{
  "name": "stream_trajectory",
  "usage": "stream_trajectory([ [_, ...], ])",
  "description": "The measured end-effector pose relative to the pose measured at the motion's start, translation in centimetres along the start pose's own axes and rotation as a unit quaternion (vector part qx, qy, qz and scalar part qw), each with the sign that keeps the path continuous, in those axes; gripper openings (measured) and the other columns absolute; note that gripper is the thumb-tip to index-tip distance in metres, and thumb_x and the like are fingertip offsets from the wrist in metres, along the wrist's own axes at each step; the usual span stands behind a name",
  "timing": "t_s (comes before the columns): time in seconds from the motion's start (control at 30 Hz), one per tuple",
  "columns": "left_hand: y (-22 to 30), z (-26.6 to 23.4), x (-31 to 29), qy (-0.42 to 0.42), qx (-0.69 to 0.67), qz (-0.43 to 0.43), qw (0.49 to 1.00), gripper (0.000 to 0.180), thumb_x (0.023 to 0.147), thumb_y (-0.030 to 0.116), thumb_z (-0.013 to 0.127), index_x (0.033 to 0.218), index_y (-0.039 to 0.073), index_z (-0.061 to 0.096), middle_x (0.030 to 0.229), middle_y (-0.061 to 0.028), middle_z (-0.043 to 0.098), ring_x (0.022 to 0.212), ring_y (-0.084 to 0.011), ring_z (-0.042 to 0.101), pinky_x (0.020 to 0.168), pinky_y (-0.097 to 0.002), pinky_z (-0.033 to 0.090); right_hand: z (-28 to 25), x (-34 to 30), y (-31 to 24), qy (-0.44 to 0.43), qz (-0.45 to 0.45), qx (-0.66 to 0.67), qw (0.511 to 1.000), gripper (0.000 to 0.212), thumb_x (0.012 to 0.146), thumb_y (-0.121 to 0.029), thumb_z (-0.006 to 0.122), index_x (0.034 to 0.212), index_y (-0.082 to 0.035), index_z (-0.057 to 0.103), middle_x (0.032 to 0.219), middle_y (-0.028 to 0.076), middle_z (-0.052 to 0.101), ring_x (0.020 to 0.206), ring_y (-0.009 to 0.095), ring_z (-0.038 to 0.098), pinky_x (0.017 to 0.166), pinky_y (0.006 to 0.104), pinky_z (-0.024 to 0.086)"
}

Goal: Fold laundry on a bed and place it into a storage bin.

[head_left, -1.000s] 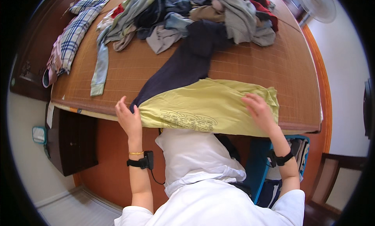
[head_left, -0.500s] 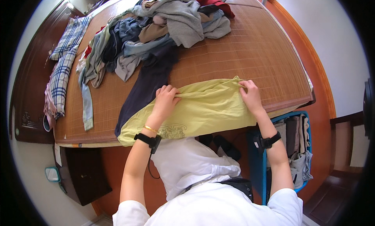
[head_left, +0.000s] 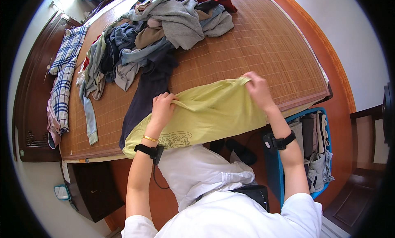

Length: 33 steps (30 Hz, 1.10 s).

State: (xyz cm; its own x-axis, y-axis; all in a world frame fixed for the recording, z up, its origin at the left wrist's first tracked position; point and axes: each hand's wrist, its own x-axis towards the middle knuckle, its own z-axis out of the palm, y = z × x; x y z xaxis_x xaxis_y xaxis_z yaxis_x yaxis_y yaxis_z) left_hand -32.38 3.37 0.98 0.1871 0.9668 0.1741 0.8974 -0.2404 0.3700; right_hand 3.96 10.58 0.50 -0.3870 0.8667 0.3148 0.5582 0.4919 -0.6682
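Observation:
A yellow-green shirt (head_left: 205, 114) with a dark printed design lies stretched along the near edge of the bed, part of it hanging over the edge. My left hand (head_left: 162, 108) is closed on its upper edge, where the cloth bunches into creases. At the shirt's far right corner, my right hand (head_left: 258, 91) grips a gathered fold and lifts it slightly off the mat. Beneath the shirt's left end runs a dark navy garment (head_left: 144, 92), which reaches back to the clothes pile (head_left: 177, 24) of grey, blue, brown and red pieces.
A woven brown mat (head_left: 263, 44) covers the bed. At the left edge lies blue-and-white plaid cloth (head_left: 61, 89). To my right, a blue bin (head_left: 273, 168) on the floor holds rolled and folded clothes. A dark cabinet (head_left: 96, 192) stands below the bed's left corner.
My right hand has pulled its corner of the shirt up and a little left, fingers now closed more fully. My left hand keeps its grip. The whole view has shifted slightly.

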Motion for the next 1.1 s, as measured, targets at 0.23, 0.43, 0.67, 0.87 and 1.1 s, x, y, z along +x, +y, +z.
stream_trajectory([
  [0.23, 1.4, -0.4, 0.4, 0.132, -0.007, -0.001, 0.991, 0.021, 0.076, 0.007, 0.072, 0.094, 0.004, 0.061, 0.096, -0.0121, 0.06, 0.095, -0.0314, 0.057, 0.082, -0.0411, 0.046, -1.9, 0.4, 0.7, -0.004, 0.095, -0.112, 0.989, 0.053, 0.082, -0.002, 0.057, 0.133, -0.01, 0.05, 0.134, 0.013, 0.05, 0.121, 0.033, 0.05, 0.098, 0.042, 0.045],
  [0.43, 5.7, 0.9, -1.7, 0.039, -0.07, 0.103, 0.992, 0.015, 0.082, 0.008, 0.067, 0.093, 0.003, 0.058, 0.097, -0.0113, 0.057, 0.094, -0.0321, 0.055, 0.081, -0.042, 0.046, -1.7, 2.1, -0.5, -0.096, -0.067, -0.065, 0.991, 0.049, 0.078, -0.015, 0.07, 0.125, -0.009, 0.059, 0.109, 0.014, 0.061, 0.112, 0.031, 0.054, 0.094, 0.0417, 0.046],
  [0.67, 4.9, 2.0, -2.6, -0.082, 0.125, -0.003, 0.989, 0.062, 0.094, 0.046, 0.052, 0.147, 0.016, 0.036, 0.157, -0.0152, 0.021, 0.146, -0.0388, 0.015, 0.114, -0.058, 0.02, -4.2, 4.5, -0.3, -0.176, 0.174, 0.226, 0.942, 0.025, 0.081, -0.02, 0.074, 0.089, 0.0, 0.06, 0.084, 0.003, 0.065, 0.079, 0.009, 0.058, 0.072, 0.0262, 0.046],
  [0.87, 5.4, 3.7, -1.7, -0.087, 0.084, -0.006, 0.993, 0.069, 0.096, 0.057, 0.041, 0.152, 0.02, 0.026, 0.161, -0.0135, 0.009, 0.147, -0.0393, 0.003, 0.114, -0.0631, 0.008, -2.4, 3.8, 3.6, -0.031, 0.145, -0.149, 0.978, 0.032, 0.082, -0.012, 0.069, 0.112, -0.008, 0.061, 0.107, 0.014, 0.062, 0.101, 0.027, 0.06, 0.087, 0.0378, 0.048],
  [1.1, 4.0, -0.2, -5.6, -0.052, 0.052, -0.052, 0.996, 0.07, 0.096, 0.051, 0.046, 0.153, 0.015, 0.024, 0.161, -0.0131, 0.008, 0.148, -0.0389, 0.003, 0.113, -0.0653, 0.008, 1.0, 0.0, -4.7, -0.142, -0.106, -0.192, 0.965, 0.048, 0.083, -0.016, 0.068, 0.129, -0.01, 0.056, 0.133, 0.019, 0.053, 0.12, 0.036, 0.052, 0.098, 0.0453, 0.045],
])
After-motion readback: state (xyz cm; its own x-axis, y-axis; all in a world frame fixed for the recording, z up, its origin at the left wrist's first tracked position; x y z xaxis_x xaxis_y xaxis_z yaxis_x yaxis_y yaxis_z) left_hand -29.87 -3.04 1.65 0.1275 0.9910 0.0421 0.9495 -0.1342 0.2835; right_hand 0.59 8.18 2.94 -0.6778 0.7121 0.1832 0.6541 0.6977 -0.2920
